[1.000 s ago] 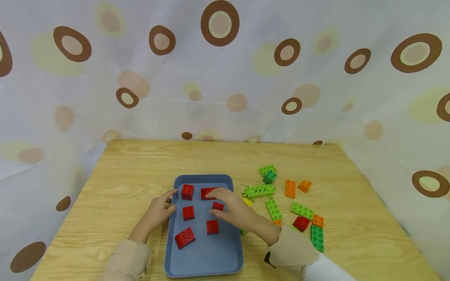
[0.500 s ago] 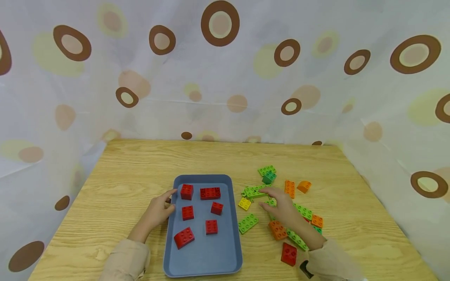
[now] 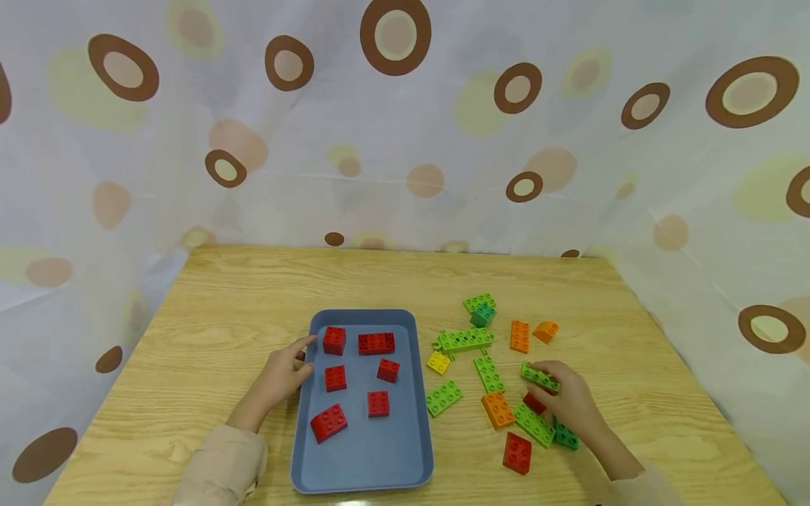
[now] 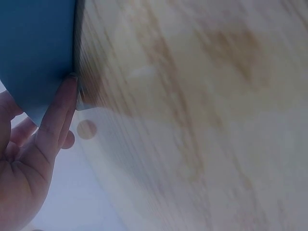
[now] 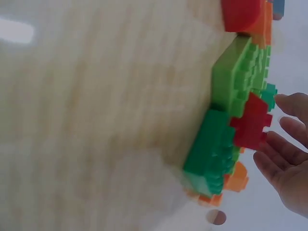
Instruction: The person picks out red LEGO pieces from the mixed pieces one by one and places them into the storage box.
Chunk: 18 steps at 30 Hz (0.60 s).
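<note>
My left hand point(image 3: 278, 379) rests at the left rim of a grey-blue tray point(image 3: 361, 471); in the left wrist view its fairly straight fingers point(image 4: 60, 106) touch the tray's side. Several red toy bricks, among them a sloped one point(image 3: 329, 423), lie spaced out in the tray. My right hand point(image 3: 569, 400) is over the loose bricks on the right, fingers spread. Between its fingertips and thumb, in the head view, lie a light green brick point(image 3: 540, 377) and a partly hidden red brick point(image 3: 534, 403). In the right wrist view that red brick point(image 5: 250, 122) stands just beside the fingertips.
On the wooden table point(image 3: 253, 281), right of the tray, lie a yellow brick point(image 3: 438, 362), several green ones, orange bricks point(image 3: 498, 410) and a red brick point(image 3: 517, 452) near the front. A dark green brick point(image 3: 565, 436) is partly under the right hand. A patterned curtain surrounds the table.
My right hand has gone from above the tray, empty, across to the right and down among the loose bricks. My left hand has stayed at the tray's rim.
</note>
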Each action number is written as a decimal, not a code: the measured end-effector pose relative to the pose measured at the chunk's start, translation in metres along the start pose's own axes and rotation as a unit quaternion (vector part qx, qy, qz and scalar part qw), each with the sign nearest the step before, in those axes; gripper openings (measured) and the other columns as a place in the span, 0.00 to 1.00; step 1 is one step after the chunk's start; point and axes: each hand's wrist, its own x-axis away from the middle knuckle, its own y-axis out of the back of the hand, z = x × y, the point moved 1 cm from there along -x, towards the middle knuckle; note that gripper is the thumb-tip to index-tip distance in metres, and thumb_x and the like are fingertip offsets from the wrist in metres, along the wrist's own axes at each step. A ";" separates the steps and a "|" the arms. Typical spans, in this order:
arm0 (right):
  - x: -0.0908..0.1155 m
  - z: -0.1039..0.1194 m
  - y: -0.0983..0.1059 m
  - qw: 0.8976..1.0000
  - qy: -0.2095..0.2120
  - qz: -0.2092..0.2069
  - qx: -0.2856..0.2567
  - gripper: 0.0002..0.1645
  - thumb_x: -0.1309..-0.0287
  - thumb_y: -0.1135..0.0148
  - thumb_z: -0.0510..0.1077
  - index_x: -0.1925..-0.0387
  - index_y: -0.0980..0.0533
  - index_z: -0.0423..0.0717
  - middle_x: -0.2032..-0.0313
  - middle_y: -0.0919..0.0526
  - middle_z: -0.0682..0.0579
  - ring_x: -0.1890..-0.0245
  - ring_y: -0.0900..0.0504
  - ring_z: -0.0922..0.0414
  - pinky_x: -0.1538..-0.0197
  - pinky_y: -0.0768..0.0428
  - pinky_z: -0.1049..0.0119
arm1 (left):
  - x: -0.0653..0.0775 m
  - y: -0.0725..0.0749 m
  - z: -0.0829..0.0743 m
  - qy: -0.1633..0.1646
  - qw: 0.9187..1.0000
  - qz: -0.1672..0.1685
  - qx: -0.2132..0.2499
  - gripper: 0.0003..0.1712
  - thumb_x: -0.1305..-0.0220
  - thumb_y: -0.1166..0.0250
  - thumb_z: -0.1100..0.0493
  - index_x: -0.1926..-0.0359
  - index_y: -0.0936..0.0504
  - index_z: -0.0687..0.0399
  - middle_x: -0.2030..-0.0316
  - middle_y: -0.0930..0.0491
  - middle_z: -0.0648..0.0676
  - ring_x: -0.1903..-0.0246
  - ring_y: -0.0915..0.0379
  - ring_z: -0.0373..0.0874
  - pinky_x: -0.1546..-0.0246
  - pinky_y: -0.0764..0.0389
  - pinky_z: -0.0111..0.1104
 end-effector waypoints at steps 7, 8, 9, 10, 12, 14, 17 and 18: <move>0.010 -0.011 -0.004 1.000 -0.024 0.019 -0.002 0.20 0.52 0.33 0.37 0.55 0.23 0.35 0.59 0.20 0.40 0.66 0.23 0.53 0.67 0.23 0.66 | 0.000 0.000 0.000 0.009 1.000 0.000 -0.002 0.30 0.42 0.45 0.69 0.37 0.35 0.66 0.56 0.24 0.70 0.69 0.23 0.49 0.72 0.20 0.34; 0.011 -0.012 -0.005 1.000 -0.023 0.017 -0.006 0.19 0.53 0.33 0.37 0.56 0.23 0.35 0.59 0.19 0.41 0.67 0.23 0.54 0.68 0.23 0.67 | 0.000 0.000 0.001 0.009 1.000 -0.001 -0.003 0.30 0.42 0.45 0.69 0.37 0.35 0.65 0.56 0.24 0.70 0.69 0.23 0.49 0.71 0.20 0.34; 0.012 -0.012 -0.005 1.000 -0.023 0.015 -0.010 0.19 0.53 0.33 0.37 0.56 0.22 0.36 0.59 0.19 0.42 0.67 0.22 0.54 0.68 0.23 0.67 | 0.000 0.000 0.000 0.010 1.000 0.000 -0.003 0.30 0.42 0.45 0.69 0.37 0.35 0.65 0.55 0.24 0.70 0.68 0.22 0.50 0.70 0.20 0.35; 0.012 -0.012 -0.005 1.000 -0.020 0.012 -0.013 0.20 0.54 0.32 0.38 0.56 0.22 0.36 0.59 0.19 0.42 0.66 0.21 0.53 0.67 0.22 0.67 | 0.000 0.000 0.000 0.011 1.000 0.001 -0.003 0.30 0.42 0.45 0.69 0.37 0.35 0.65 0.55 0.24 0.70 0.67 0.22 0.50 0.70 0.19 0.35; 0.014 -0.013 -0.007 1.000 -0.016 0.006 -0.017 0.20 0.55 0.31 0.39 0.57 0.22 0.37 0.60 0.19 0.43 0.66 0.21 0.53 0.67 0.21 0.68 | 0.000 0.000 0.000 0.012 1.000 0.002 -0.002 0.30 0.42 0.45 0.69 0.37 0.35 0.65 0.55 0.24 0.70 0.66 0.22 0.51 0.68 0.19 0.36; 0.016 -0.014 -0.008 1.000 -0.009 0.000 -0.018 0.21 0.57 0.30 0.38 0.57 0.22 0.37 0.61 0.19 0.44 0.67 0.21 0.55 0.68 0.22 0.69 | 0.000 0.000 0.000 0.012 1.000 0.003 -0.002 0.30 0.42 0.45 0.69 0.37 0.35 0.65 0.55 0.24 0.70 0.65 0.22 0.52 0.68 0.19 0.37; 0.018 -0.015 -0.010 1.000 -0.005 -0.003 -0.018 0.21 0.58 0.29 0.38 0.58 0.22 0.37 0.62 0.19 0.45 0.69 0.23 0.59 0.71 0.24 0.72 | 0.000 0.000 0.000 0.013 1.000 0.004 -0.002 0.30 0.42 0.45 0.69 0.37 0.35 0.65 0.55 0.24 0.70 0.65 0.22 0.53 0.68 0.18 0.37; 0.019 -0.016 -0.010 1.000 -0.004 -0.003 -0.018 0.20 0.58 0.29 0.37 0.59 0.22 0.37 0.62 0.19 0.45 0.70 0.24 0.60 0.71 0.25 0.72 | 0.000 0.000 0.000 0.013 1.000 0.004 -0.002 0.29 0.42 0.45 0.69 0.37 0.35 0.65 0.55 0.24 0.70 0.65 0.22 0.53 0.68 0.18 0.37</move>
